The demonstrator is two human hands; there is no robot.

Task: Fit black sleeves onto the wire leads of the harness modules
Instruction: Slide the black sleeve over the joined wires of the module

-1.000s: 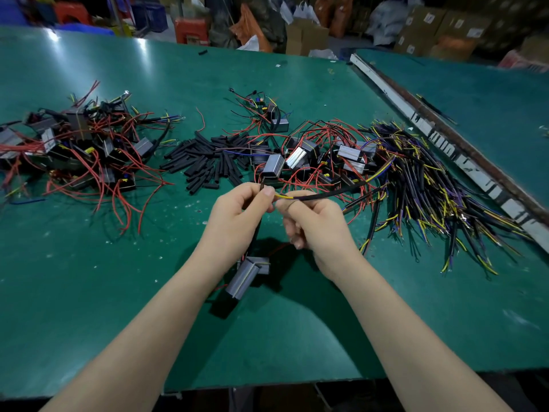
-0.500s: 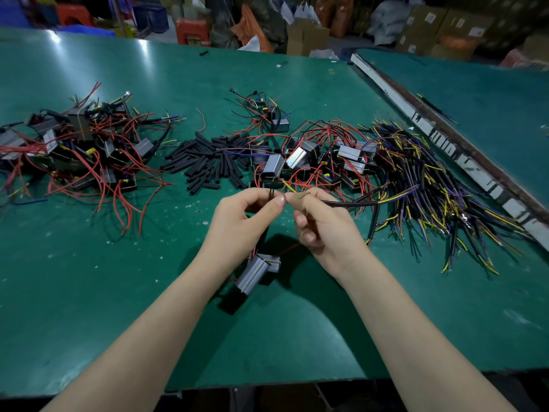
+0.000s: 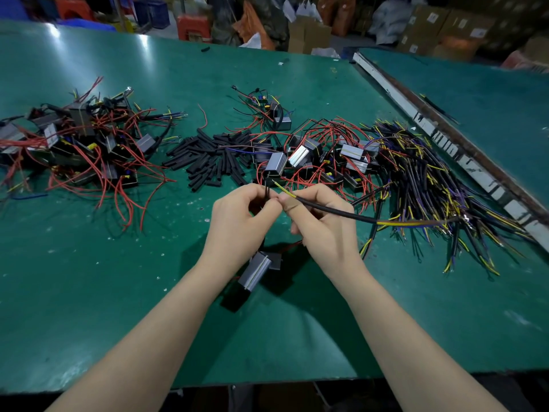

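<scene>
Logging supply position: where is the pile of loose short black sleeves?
Head view: pile of short black sleeves lies on the green table, left of centre, between two module heaps.

Glossy green table; module seemingly metal.

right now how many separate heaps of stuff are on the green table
4: a module heap with red wires at left, loose black sleeves mid-table, a module heap beyond the hands, a sleeved wire bundle at right. Heaps overlap.

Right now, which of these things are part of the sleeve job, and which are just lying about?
In the job:
left hand
right hand
sleeved cable
grey module
loose black sleeves

Lying about:
cardboard boxes
red stool
</scene>
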